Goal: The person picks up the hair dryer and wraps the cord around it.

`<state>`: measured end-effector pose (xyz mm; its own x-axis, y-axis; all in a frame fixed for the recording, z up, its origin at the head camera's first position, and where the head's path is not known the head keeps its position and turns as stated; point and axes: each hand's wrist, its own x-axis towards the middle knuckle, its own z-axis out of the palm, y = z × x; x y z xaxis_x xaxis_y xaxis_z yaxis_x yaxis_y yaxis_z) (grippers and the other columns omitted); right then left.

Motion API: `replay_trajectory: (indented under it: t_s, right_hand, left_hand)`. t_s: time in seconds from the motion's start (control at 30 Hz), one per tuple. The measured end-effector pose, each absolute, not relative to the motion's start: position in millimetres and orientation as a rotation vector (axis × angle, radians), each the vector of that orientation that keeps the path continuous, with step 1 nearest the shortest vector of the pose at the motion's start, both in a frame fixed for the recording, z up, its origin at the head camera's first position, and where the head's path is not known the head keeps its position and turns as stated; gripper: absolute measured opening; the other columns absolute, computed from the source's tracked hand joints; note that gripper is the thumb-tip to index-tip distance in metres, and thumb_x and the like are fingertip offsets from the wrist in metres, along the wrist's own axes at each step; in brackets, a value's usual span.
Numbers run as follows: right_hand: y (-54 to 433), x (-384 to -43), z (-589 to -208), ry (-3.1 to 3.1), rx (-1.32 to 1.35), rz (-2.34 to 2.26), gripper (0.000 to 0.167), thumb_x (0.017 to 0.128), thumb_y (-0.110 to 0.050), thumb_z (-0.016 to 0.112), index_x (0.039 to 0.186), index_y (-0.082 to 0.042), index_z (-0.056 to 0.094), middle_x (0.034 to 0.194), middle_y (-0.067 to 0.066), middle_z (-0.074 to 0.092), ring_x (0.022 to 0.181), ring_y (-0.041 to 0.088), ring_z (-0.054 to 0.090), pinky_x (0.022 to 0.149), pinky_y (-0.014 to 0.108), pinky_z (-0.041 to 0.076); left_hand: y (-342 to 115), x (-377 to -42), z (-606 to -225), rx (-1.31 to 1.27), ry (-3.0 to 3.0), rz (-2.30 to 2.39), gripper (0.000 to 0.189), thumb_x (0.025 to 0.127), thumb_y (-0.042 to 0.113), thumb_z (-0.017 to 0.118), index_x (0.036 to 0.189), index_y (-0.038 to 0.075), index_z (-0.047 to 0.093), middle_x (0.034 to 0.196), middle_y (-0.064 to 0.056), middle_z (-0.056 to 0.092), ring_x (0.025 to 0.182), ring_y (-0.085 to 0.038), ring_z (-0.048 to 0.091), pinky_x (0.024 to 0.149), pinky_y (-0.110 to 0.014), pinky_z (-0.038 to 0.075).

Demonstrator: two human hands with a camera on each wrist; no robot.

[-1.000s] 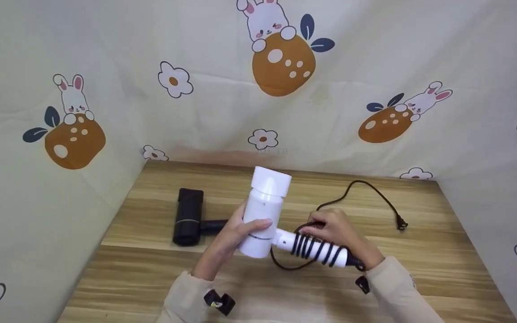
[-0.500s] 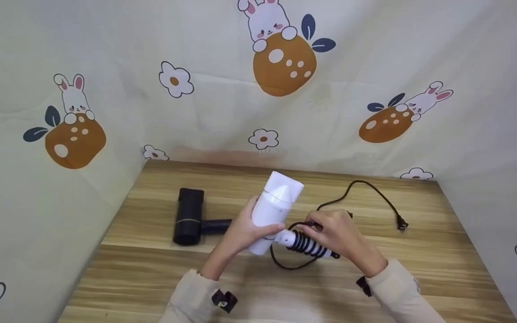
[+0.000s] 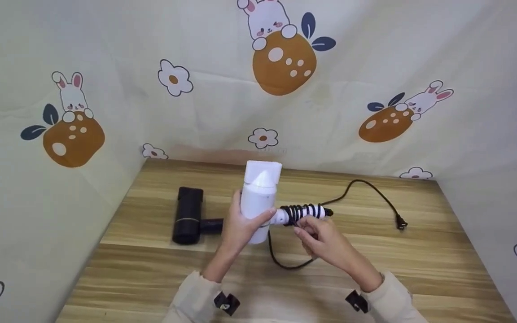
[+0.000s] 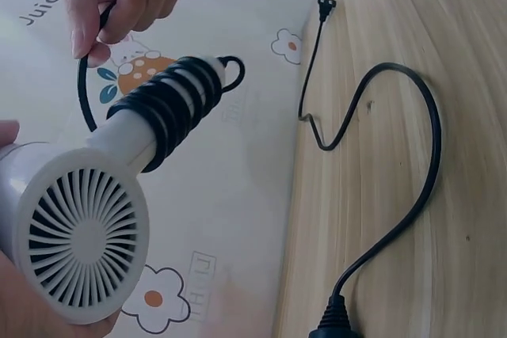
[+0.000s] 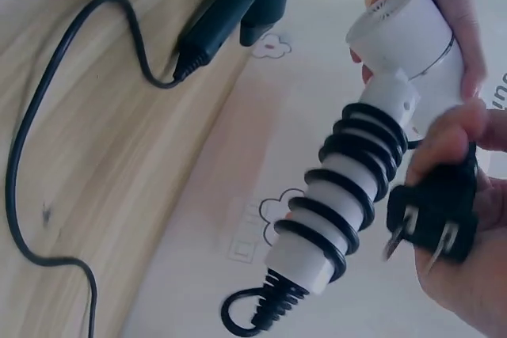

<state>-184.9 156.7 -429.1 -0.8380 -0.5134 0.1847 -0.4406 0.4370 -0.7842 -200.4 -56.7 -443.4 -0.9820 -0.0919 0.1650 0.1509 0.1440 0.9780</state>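
My left hand grips the barrel of a white hair dryer, held above the table with its flat nozzle pointing to the back. Its handle points right, and several turns of black cord wrap round it. The cord forms a small loop at the handle's tip. My right hand, just below the handle in the head view, pinches the cord's free end, with the two-pin plug at the palm. In the left wrist view the round slotted air intake faces the camera.
A black hair dryer lies on the wooden table to the left, its handle partly behind my left hand. Its black cord curves under the held dryer to a plug at the right. A printed curtain surrounds the table.
The white dryer's handle has swung up from slanting down-right to nearly level. My right hand has passed from behind the handle to its near side, and the cord turns sit closer together.
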Motion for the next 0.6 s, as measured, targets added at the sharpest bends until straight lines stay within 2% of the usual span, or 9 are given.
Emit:
replay_trajectory:
  t_s: [0.13, 0.23, 0.3, 0.43, 0.6]
  right_hand:
    - [156, -179, -433, 2.372, -0.865, -1.367, 0.021, 0.098, -0.023, 0.046, 0.090, -0.008, 0.058, 0.066, 0.010, 0.064, 0.048, 0.013, 0.057, 0.045, 0.027, 0.050]
    - [154, -177, -439, 2.272, -0.957, -1.369, 0.023, 0.099, -0.018, 0.042, 0.094, -0.004, 0.059, 0.077, 0.016, 0.067, 0.059, 0.026, 0.064, 0.053, 0.029, 0.054]
    - [153, -177, -442, 2.238, -0.985, -1.354, 0.024, 0.099, -0.017, 0.041, 0.097, -0.002, 0.061, 0.083, 0.017, 0.068, 0.068, 0.030, 0.066, 0.061, 0.028, 0.055]
    - [152, -180, -447, 2.258, -0.954, -1.284, 0.026, 0.098, -0.020, 0.045, 0.100, -0.003, 0.063, 0.089, 0.012, 0.070, 0.080, 0.024, 0.067, 0.074, 0.026, 0.054]
    - [148, -185, -454, 2.291, -0.905, -1.263, 0.021, 0.094, -0.025, 0.052, 0.093, -0.009, 0.066, 0.085, 0.009, 0.069, 0.073, 0.011, 0.061, 0.069, 0.023, 0.051]
  left_hand:
    - [-59, -203, -446, 0.003, -2.099, -2.025, 0.070, 0.073, 0.025, 0.078, 0.130, 0.007, 0.040, 0.108, -0.012, 0.059, 0.092, -0.022, 0.058, 0.078, -0.036, 0.049]
    - [-60, -204, -446, 0.027, -2.005, -2.118, 0.068, 0.075, 0.019, 0.075, 0.131, 0.007, 0.038, 0.110, -0.013, 0.058, 0.095, -0.022, 0.057, 0.080, -0.036, 0.048]
    - [-59, -203, -446, 0.025, -1.965, -2.179, 0.068, 0.076, 0.018, 0.074, 0.132, 0.007, 0.037, 0.111, -0.013, 0.057, 0.096, -0.022, 0.056, 0.081, -0.037, 0.048]
    - [-58, -200, -443, 0.015, -1.934, -2.244, 0.069, 0.077, 0.019, 0.073, 0.134, 0.007, 0.036, 0.112, -0.013, 0.056, 0.097, -0.022, 0.056, 0.082, -0.037, 0.048]
    - [-57, -198, -441, -0.008, -1.934, -2.296, 0.071, 0.077, 0.018, 0.072, 0.136, 0.009, 0.034, 0.114, -0.014, 0.056, 0.098, -0.023, 0.056, 0.084, -0.038, 0.048]
